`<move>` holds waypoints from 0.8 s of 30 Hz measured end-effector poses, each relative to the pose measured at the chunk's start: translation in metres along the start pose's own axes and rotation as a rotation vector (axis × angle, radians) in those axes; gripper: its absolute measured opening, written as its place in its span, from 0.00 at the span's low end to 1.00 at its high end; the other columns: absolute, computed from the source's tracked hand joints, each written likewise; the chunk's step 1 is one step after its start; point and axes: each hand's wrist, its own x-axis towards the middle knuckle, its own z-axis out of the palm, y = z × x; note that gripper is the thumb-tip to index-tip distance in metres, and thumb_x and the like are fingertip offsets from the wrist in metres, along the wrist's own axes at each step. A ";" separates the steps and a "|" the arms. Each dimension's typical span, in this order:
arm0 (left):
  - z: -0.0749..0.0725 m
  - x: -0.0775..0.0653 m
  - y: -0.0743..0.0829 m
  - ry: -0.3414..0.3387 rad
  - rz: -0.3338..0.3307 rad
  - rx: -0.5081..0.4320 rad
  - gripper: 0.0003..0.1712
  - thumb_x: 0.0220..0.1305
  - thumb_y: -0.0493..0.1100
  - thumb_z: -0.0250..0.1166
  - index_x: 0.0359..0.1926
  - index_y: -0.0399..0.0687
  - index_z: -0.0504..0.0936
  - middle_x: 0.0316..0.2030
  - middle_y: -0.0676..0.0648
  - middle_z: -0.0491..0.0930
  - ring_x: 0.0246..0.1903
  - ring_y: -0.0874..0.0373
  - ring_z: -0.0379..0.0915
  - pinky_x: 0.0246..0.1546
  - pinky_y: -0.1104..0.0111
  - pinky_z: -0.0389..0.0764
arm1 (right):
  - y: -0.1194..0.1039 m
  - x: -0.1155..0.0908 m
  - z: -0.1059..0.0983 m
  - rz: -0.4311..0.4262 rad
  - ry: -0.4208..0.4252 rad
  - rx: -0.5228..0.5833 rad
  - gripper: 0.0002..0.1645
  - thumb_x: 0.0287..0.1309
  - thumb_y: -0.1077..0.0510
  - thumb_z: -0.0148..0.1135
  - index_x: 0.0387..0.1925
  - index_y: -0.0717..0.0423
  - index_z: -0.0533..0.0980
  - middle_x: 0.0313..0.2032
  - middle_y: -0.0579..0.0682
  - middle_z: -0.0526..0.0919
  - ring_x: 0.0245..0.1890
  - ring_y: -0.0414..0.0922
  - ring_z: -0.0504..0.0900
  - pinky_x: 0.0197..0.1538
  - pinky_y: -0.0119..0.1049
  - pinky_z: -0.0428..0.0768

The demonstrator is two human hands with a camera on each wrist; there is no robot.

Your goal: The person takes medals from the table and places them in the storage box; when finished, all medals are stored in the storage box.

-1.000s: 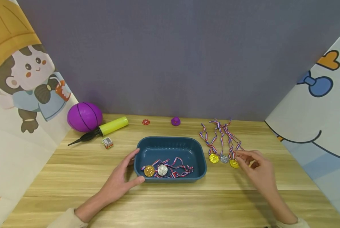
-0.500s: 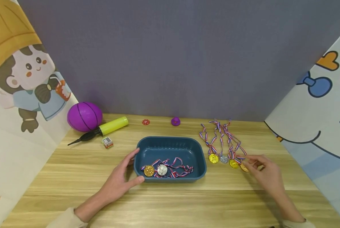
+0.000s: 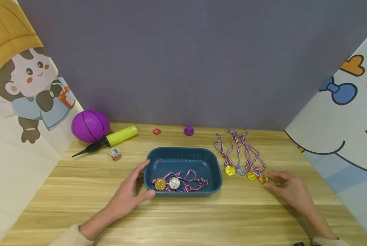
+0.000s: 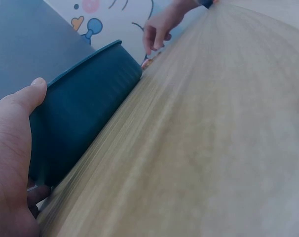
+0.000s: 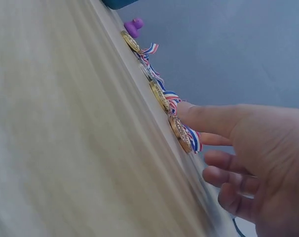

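Note:
My left hand [image 3: 126,194] holds the left end of a dark blue plastic tray [image 3: 183,152], thumb at its near corner and fingers along its left rim. Inside the tray lie a gold-coloured medal [image 3: 160,184] and a silver medal [image 3: 174,183] with striped ribbons. My right hand [image 3: 294,193] is at the right end of a row of ribboned medals, its thumb and fingertips right beside a bronze-coloured medal [image 5: 179,134]. Left of that medal lie a gold medal [image 3: 251,176], a silver medal [image 3: 240,171] and another gold medal [image 3: 230,171], ribbons stretching towards the back.
A purple ball [image 3: 90,125], a yellow hand pump [image 3: 121,135] with a black nozzle and a small box-like item [image 3: 115,153] lie at the left. A red chip [image 3: 157,131] and a purple toy duck [image 5: 133,27] sit at the back, before a grey wall [image 3: 183,68].
My right hand has moved right and towards me, drawing the bronze-coloured medal out beside the gold one; its fingers have now come off the medal's face. The left hand stays on the tray.

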 end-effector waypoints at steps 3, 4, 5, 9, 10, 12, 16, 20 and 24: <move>0.000 0.000 0.000 -0.001 -0.001 -0.004 0.59 0.67 0.49 0.81 0.89 0.61 0.56 0.75 0.40 0.76 0.70 0.40 0.77 0.73 0.31 0.71 | 0.002 -0.001 0.003 -0.007 -0.023 0.007 0.25 0.46 0.61 0.92 0.49 0.58 0.92 0.34 0.46 0.86 0.30 0.35 0.78 0.32 0.23 0.76; 0.000 0.000 0.000 -0.001 -0.002 -0.006 0.59 0.67 0.49 0.81 0.89 0.61 0.56 0.75 0.40 0.76 0.70 0.40 0.77 0.73 0.30 0.71 | 0.002 -0.001 0.005 -0.003 -0.029 0.007 0.25 0.47 0.61 0.91 0.49 0.58 0.91 0.34 0.46 0.86 0.30 0.35 0.77 0.32 0.24 0.75; 0.000 0.000 0.000 -0.001 -0.001 -0.005 0.59 0.67 0.49 0.81 0.89 0.61 0.56 0.75 0.40 0.76 0.70 0.40 0.77 0.73 0.30 0.71 | 0.002 -0.001 0.006 0.005 -0.035 0.009 0.25 0.48 0.60 0.91 0.50 0.57 0.91 0.34 0.45 0.85 0.30 0.35 0.77 0.31 0.25 0.75; 0.000 0.001 0.001 -0.002 0.001 -0.005 0.59 0.67 0.49 0.81 0.89 0.60 0.56 0.74 0.39 0.77 0.70 0.40 0.78 0.73 0.31 0.72 | 0.003 -0.002 0.008 0.048 -0.051 -0.003 0.25 0.50 0.59 0.90 0.51 0.57 0.91 0.35 0.44 0.84 0.31 0.34 0.74 0.30 0.27 0.75; 0.000 0.001 0.001 -0.003 0.002 -0.006 0.59 0.67 0.49 0.81 0.89 0.60 0.56 0.74 0.39 0.77 0.70 0.41 0.78 0.72 0.32 0.72 | 0.003 -0.002 0.008 0.059 -0.054 -0.004 0.25 0.50 0.60 0.90 0.51 0.57 0.91 0.34 0.45 0.83 0.30 0.34 0.74 0.30 0.28 0.75; 0.000 0.001 0.001 -0.003 0.003 -0.008 0.58 0.67 0.49 0.81 0.89 0.59 0.57 0.74 0.40 0.77 0.70 0.41 0.78 0.73 0.33 0.72 | 0.004 -0.003 0.009 0.073 -0.058 -0.002 0.24 0.51 0.60 0.90 0.51 0.57 0.91 0.34 0.45 0.83 0.30 0.34 0.74 0.30 0.28 0.75; 0.000 0.001 0.001 -0.003 0.004 -0.010 0.58 0.67 0.48 0.81 0.89 0.59 0.57 0.74 0.40 0.77 0.70 0.42 0.78 0.73 0.35 0.71 | 0.004 -0.004 0.009 0.080 -0.050 0.009 0.23 0.52 0.62 0.89 0.51 0.59 0.91 0.34 0.46 0.83 0.30 0.33 0.73 0.29 0.27 0.74; 0.000 0.001 0.001 0.000 0.005 -0.009 0.59 0.67 0.48 0.81 0.89 0.59 0.57 0.73 0.41 0.78 0.69 0.42 0.78 0.73 0.35 0.72 | 0.004 -0.004 0.011 0.064 -0.027 0.011 0.22 0.50 0.64 0.89 0.49 0.59 0.92 0.32 0.45 0.82 0.29 0.33 0.72 0.28 0.26 0.72; 0.000 0.000 0.001 0.002 0.009 -0.004 0.59 0.67 0.48 0.81 0.89 0.59 0.56 0.73 0.40 0.78 0.69 0.42 0.78 0.73 0.34 0.72 | 0.002 -0.003 0.012 0.049 -0.010 -0.001 0.22 0.48 0.65 0.90 0.47 0.59 0.92 0.32 0.44 0.82 0.28 0.33 0.71 0.28 0.25 0.71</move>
